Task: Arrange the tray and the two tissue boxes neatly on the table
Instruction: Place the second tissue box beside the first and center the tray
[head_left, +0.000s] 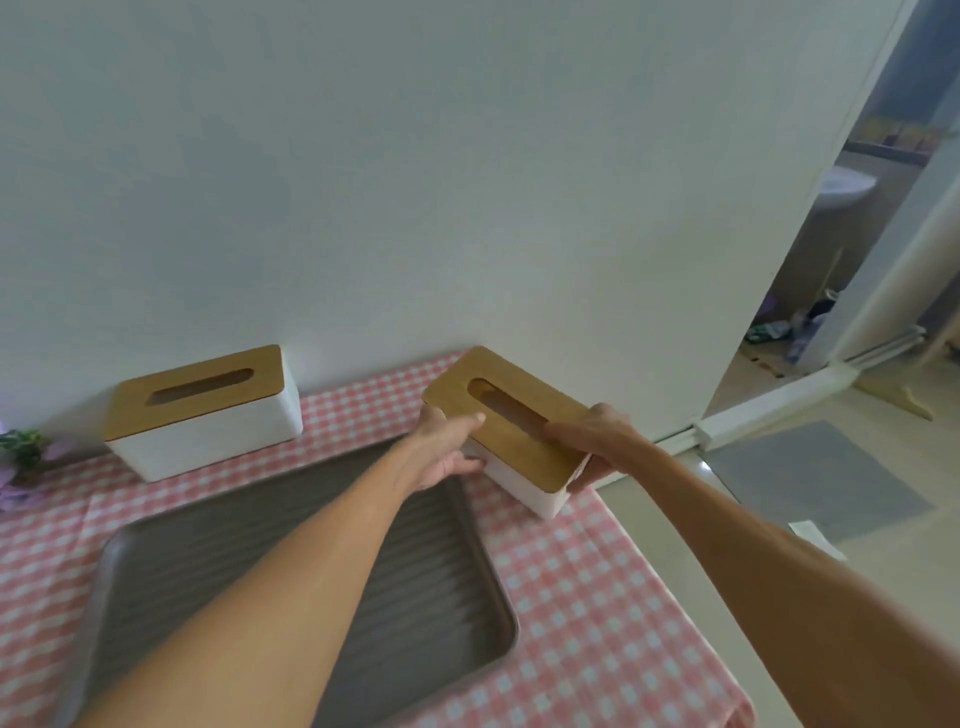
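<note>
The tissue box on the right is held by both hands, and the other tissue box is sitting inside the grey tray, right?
Not quite. In the head view the other tissue box sits on the pink checked tablecloth by the wall, behind the grey tray, not inside it. The left hand and right hand do hold the right tissue box.

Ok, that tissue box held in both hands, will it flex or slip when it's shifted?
The right tissue box looks rigid, with straight white walls. Its wooden lid may be loose, so it could lift. The box seems light: the left hand and right hand hold it loosely.
</note>
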